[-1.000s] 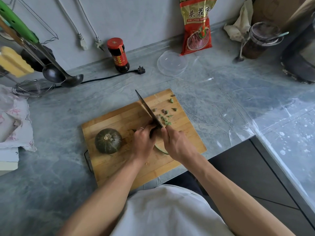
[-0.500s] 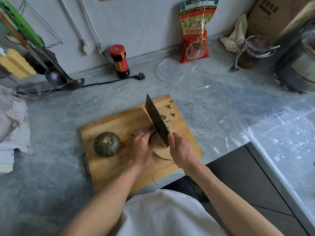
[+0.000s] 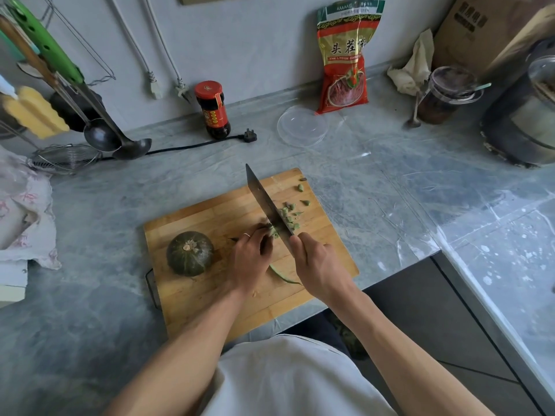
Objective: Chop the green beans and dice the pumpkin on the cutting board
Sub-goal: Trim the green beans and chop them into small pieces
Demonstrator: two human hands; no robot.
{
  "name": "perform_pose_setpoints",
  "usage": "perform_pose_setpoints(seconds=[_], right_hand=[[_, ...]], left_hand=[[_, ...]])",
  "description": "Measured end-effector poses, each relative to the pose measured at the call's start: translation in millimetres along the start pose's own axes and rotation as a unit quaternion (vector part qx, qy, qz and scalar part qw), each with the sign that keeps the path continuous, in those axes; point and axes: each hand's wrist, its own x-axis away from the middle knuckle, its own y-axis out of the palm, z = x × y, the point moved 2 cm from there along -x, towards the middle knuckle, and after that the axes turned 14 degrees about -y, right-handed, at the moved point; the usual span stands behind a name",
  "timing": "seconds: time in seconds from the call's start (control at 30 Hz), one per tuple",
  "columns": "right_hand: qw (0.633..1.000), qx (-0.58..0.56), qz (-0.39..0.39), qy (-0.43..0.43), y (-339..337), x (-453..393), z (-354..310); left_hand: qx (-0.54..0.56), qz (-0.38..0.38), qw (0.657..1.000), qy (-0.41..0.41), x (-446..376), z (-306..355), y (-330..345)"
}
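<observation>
A wooden cutting board point(image 3: 210, 217) lies on the grey marble counter. A small whole dark green pumpkin point(image 3: 190, 253) sits on its left part. My left hand point(image 3: 250, 259) presses down on green beans point(image 3: 283, 276), whose tails stick out below my fingers. My right hand point(image 3: 318, 265) grips the handle of a cleaver point(image 3: 267, 204), whose blade stands edge-down right beside my left fingertips. Several chopped bean pieces point(image 3: 289, 216) lie to the right of the blade, toward the board's far right corner.
A dark sauce bottle with a red cap point(image 3: 213, 109), a black plug and cord point(image 3: 249, 136), a clear plastic lid point(image 3: 301, 125) and a red food bag point(image 3: 344, 55) stand behind the board. Ladles and a strainer point(image 3: 64, 157) are at left; a jar point(image 3: 447, 93) and dark pot point(image 3: 522, 115) at right.
The cleaver was tilted up half a second ago and is now down on the beans next to my left fingers. More cut pieces lie beside the blade.
</observation>
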Motion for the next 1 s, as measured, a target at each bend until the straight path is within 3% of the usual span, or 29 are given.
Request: perform_pose_setpoints(seconds=[0.17,1.0], right_hand=[[1.000,0.002,-0.007,-0.012,-3.1,2.8,-1.1],[0.999,0.029,-0.033,-0.005,20.3,-17.8,-7.3]], left_hand=[[-0.026,0.025,0.999,0.014,2.5,2.2,1.1],[0.041,-0.014,0.998,-0.048,5.3,3.7,-1.6]])
